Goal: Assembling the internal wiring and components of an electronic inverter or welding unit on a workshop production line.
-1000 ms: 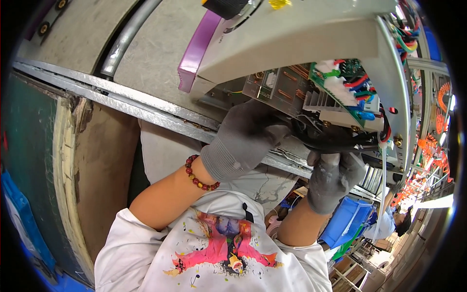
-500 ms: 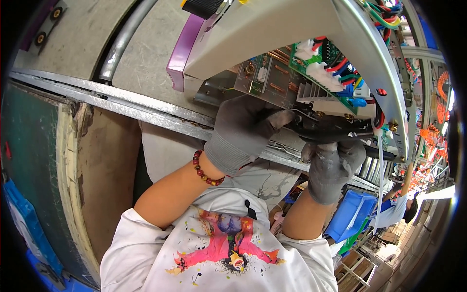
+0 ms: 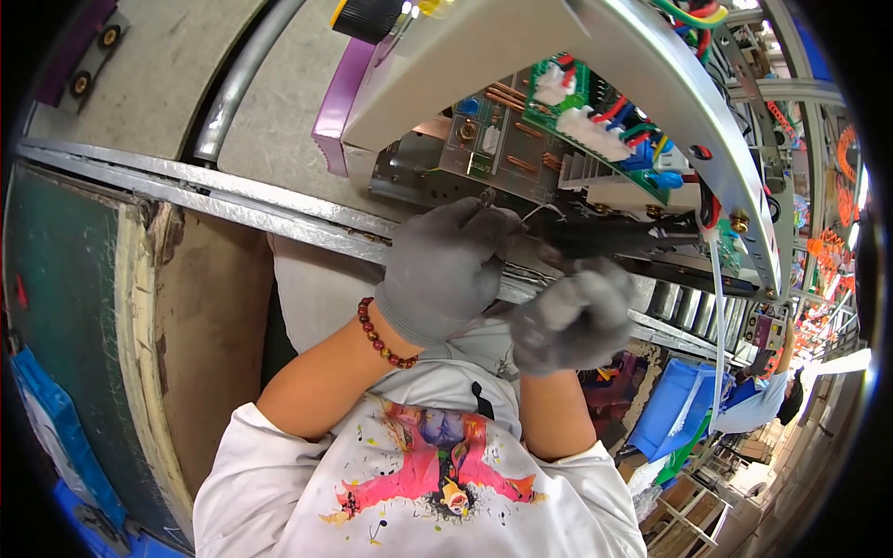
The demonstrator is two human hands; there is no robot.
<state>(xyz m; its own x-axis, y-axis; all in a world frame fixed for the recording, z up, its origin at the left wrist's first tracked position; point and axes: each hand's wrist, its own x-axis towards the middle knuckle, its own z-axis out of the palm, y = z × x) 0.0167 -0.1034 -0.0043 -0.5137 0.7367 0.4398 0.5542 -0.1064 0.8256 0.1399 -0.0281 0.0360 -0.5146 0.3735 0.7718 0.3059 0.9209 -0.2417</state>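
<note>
My left hand [image 3: 442, 270], in a grey glove, is closed with thumb and fingers pinched at the near edge of an open metal chassis [image 3: 465, 70]. A thin white strip [image 3: 541, 212], like a cable tie, runs from its fingertips toward a black-sleeved cable bundle [image 3: 614, 237]. My right hand [image 3: 572, 316], also gloved and smeared by motion, is curled shut just below the bundle, apart from the left; whatever it may hold is hidden. Inside the chassis sit a copper-striped board [image 3: 502, 149] and a green circuit board [image 3: 595, 130] with white connectors and coloured wires.
A long white cable tie [image 3: 717, 316] hangs from the wires at the chassis's right side. Metal rails [image 3: 270, 219] edge the workbench, with rollers [image 3: 684, 305] to the right. A blue bin [image 3: 672, 405] stands lower right; another person [image 3: 758, 405] is beyond it.
My right hand has come off the black bundle and moved left and toward me. My left hand has shifted slightly left and down. The chassis appears slightly further left and up.
</note>
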